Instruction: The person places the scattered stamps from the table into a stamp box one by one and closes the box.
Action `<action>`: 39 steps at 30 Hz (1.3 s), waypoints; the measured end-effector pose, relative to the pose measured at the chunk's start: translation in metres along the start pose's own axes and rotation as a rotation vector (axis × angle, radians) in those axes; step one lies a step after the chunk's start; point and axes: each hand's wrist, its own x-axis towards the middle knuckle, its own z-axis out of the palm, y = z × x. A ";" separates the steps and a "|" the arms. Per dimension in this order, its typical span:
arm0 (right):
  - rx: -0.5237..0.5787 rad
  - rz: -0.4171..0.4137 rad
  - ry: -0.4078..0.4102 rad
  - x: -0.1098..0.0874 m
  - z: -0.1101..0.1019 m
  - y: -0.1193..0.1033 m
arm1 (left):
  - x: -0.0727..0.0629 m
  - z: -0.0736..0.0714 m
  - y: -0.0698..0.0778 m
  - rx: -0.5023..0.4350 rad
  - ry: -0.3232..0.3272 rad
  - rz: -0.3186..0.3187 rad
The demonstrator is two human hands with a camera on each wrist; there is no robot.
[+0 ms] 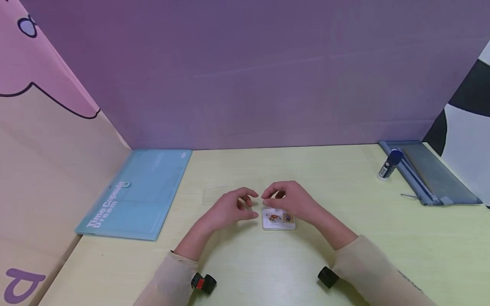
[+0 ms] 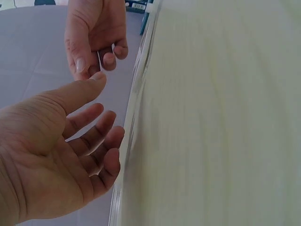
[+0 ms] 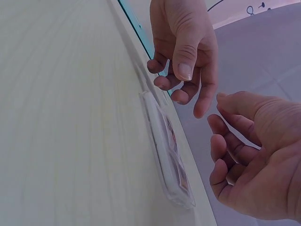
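A small flat white-edged case (image 1: 278, 226) with little coloured pictures on its face lies on the table. My right hand (image 1: 292, 199) is just above its far edge, thumb and forefinger tips brought close together; I cannot tell whether a tiny thing is between them. To its left, my left hand (image 1: 231, 208) hovers with thumb and fingers spread and loosely bent, nothing in its grasp. The two hands' fingertips face each other, a short gap apart. Seen edge-on in the right wrist view, the case (image 3: 162, 150) looks thick and see-through. Beyond my left hand lies a clear thin rectangle (image 1: 212, 196).
A blue document folder (image 1: 149, 191) with white lettering lies at the left. On the right, a glue stick (image 1: 389, 165) stands beside a grey-blue zip pouch (image 1: 440, 170). A purple panel (image 1: 268, 76) closes off the back of the table.
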 end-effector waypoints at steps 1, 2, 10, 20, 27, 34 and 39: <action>-0.003 -0.003 0.000 0.001 0.000 0.000 | 0.000 -0.002 -0.001 -0.007 0.006 -0.001; -0.004 -0.002 -0.002 0.002 0.001 0.000 | 0.000 -0.004 -0.002 -0.011 0.013 -0.002; 0.004 0.001 -0.015 0.010 0.004 0.002 | -0.002 -0.017 -0.010 -0.005 0.079 -0.027; 0.028 -0.008 -0.047 0.019 0.011 -0.003 | -0.004 -0.030 -0.018 -0.002 0.100 -0.057; 0.023 -0.029 -0.063 0.026 0.014 -0.005 | -0.006 -0.040 -0.024 -0.007 0.135 -0.070; 0.021 -0.008 -0.058 0.033 0.018 -0.005 | -0.010 -0.051 -0.031 -0.003 0.159 -0.092; 0.027 -0.003 -0.063 0.039 0.022 -0.005 | -0.012 -0.061 -0.037 -0.001 0.178 -0.110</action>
